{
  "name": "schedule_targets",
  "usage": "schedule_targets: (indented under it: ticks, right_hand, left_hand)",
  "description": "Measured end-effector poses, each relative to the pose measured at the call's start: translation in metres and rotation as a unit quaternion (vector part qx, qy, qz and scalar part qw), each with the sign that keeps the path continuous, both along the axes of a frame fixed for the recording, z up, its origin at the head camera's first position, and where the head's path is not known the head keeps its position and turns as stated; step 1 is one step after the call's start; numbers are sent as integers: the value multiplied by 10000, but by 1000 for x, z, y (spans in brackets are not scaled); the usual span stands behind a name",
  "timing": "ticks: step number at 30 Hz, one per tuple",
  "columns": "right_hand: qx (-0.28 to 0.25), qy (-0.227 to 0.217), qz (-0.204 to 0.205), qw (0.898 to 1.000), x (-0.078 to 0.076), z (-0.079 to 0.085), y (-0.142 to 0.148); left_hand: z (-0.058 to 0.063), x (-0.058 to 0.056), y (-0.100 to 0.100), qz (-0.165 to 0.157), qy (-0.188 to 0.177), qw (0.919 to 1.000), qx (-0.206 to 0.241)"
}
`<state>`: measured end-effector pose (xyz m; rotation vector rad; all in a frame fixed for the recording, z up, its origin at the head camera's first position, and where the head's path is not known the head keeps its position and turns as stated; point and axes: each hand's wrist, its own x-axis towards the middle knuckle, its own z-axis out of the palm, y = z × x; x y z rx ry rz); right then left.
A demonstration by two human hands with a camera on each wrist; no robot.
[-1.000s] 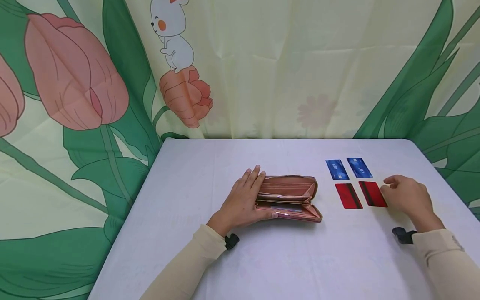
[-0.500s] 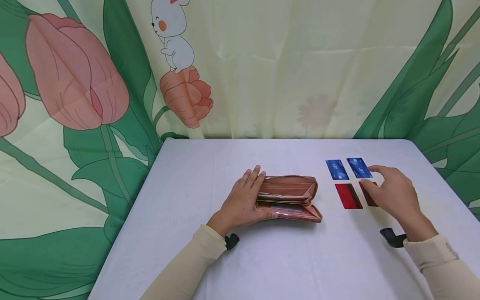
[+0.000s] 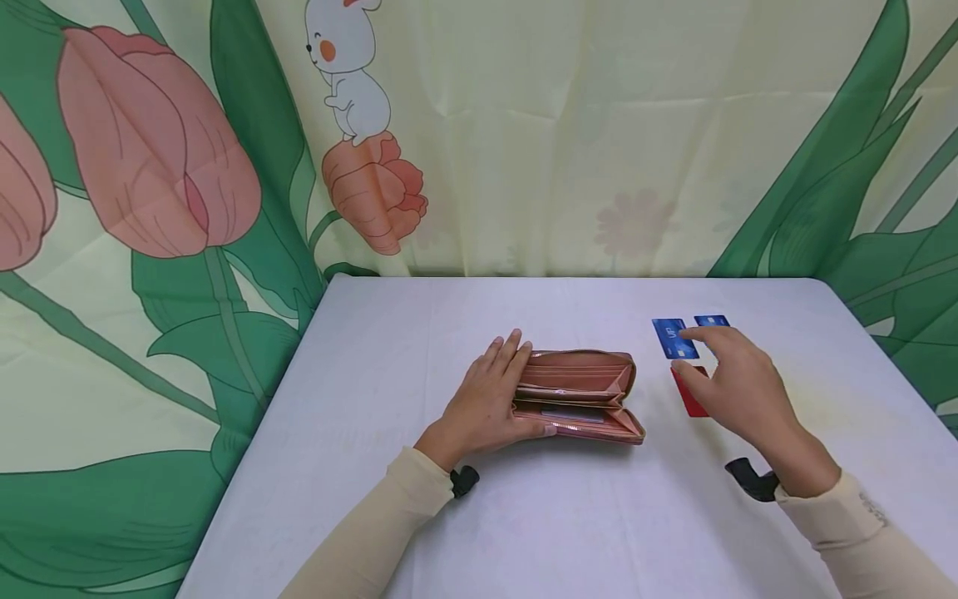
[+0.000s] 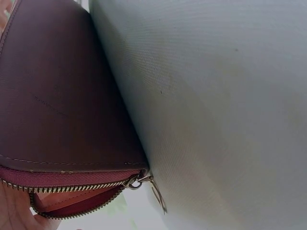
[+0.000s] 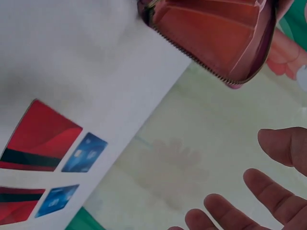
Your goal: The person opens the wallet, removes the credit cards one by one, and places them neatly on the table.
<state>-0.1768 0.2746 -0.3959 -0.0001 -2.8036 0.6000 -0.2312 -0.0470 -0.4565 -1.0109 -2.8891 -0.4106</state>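
A long zip-around wallet (image 3: 576, 378), pinkish brown inside, lies spread on the white table. My left hand (image 3: 479, 408) grips its left end, fingers laid over the back panel and thumb along the front edge. Something pale and flat shows in the wallet's front half. To the right, my right hand (image 3: 741, 391) hovers over the cards, thumb and fingers apart, holding nothing. Beneath it are a blue card (image 3: 663, 329), a second blue card (image 3: 711, 320) and a red card (image 3: 688, 398); the hand hides another red card (image 5: 19, 205) from the head view.
The cards lie in a two-by-two block on the table (image 3: 479, 532). Past the table's far edge hangs a curtain (image 3: 524, 166) printed with tulips and a rabbit. A small metal zipper pull (image 4: 156, 191) dangles from the wallet in the left wrist view.
My right hand has moved left from beside the right red card to above the left pair, its thumb and index finger spreading. The left hand, wallet and visible cards stay put.
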Motion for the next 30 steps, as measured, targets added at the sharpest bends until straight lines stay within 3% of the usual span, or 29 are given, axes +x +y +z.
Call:
schedule_targets:
  ticks: [8,15,25,30]
  right_hand:
    - [6,440,813,9957,5,6,-27]
    - [-13,951,1714,9806,7,5,-49]
    - [63,197,2638,9644,6,-2,-74]
    - [431,-165,2982,9534,5,-9,-84]
  left_hand:
    - [-2,0,0,-12,11,10000,7]
    - [-2,-1,0,8,-4,10000,-36]
    - [0,0,2,4,26,10000,-56]
    - [-2,0,2,4,133,9999,-69]
